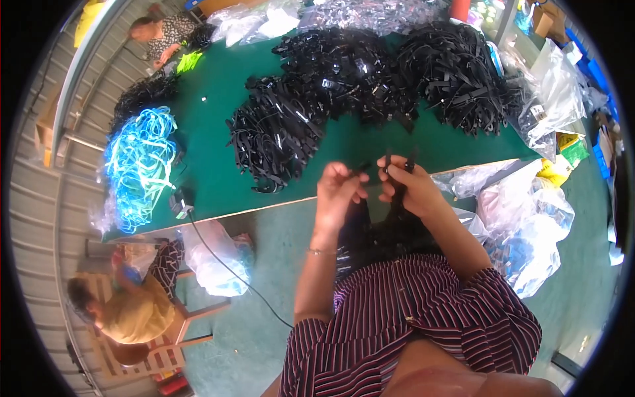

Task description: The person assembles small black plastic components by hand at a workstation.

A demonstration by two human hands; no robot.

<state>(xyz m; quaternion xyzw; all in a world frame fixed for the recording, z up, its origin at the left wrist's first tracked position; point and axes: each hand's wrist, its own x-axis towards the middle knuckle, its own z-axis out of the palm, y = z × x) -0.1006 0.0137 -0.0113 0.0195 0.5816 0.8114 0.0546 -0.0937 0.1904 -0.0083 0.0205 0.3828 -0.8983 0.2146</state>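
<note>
Both hands are raised close together just off the near edge of the green table (205, 165). My left hand (338, 193) is closed in a pinch on a small dark piece (364, 168), too small to make out. In the fingers of my right hand (411, 186) is a black strap (411, 157), its end sticking up past the fingertips. Dark straps also hang below that hand toward my lap. Nearest on the table lies a bundle of black straps (274, 132), with a larger heap of black straps and buckles (350, 73) behind it.
Another black strap pile (456, 79) lies at the right. Bright blue cords (142, 165) lie at the table's left end. Clear plastic bags (522, 225) stand at right. A black cable (245, 278) runs down from the table. Two people sit at left, one low (135, 304), one far (165, 40).
</note>
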